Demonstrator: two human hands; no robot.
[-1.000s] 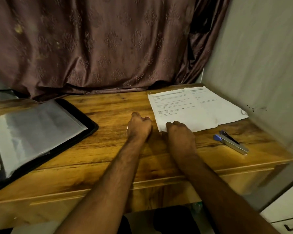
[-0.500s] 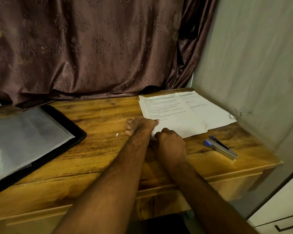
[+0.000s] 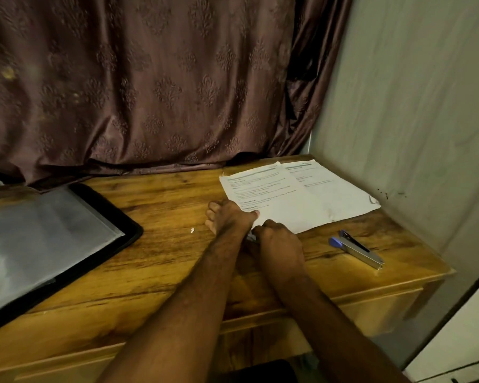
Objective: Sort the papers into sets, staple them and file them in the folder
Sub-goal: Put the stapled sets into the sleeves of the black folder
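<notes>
Printed white papers [image 3: 296, 194] lie spread in two overlapping sheets at the back right of the wooden desk [image 3: 161, 261]. My left hand [image 3: 227, 217] has curled fingers, and its thumb lies on the near left corner of the papers. Beside it, my right hand [image 3: 277, 241] is curled over the same corner, and a sliver of paper shows between the two hands. A silver stapler [image 3: 356, 248] with a blue end lies to the right of my right hand, apart from it. The black folder [image 3: 130, 230] lies open at the left, showing clear sleeves.
A brown patterned curtain [image 3: 150, 87] hangs behind the desk. A pale wall [image 3: 412, 106] closes off the right side. A tiny white scrap [image 3: 192, 230] lies on the wood left of my left hand. The desk's right edge is just past the stapler.
My left hand has moved right onto the papers' near corner, next to my right hand. The view has shifted, so the folder is further left in frame.
</notes>
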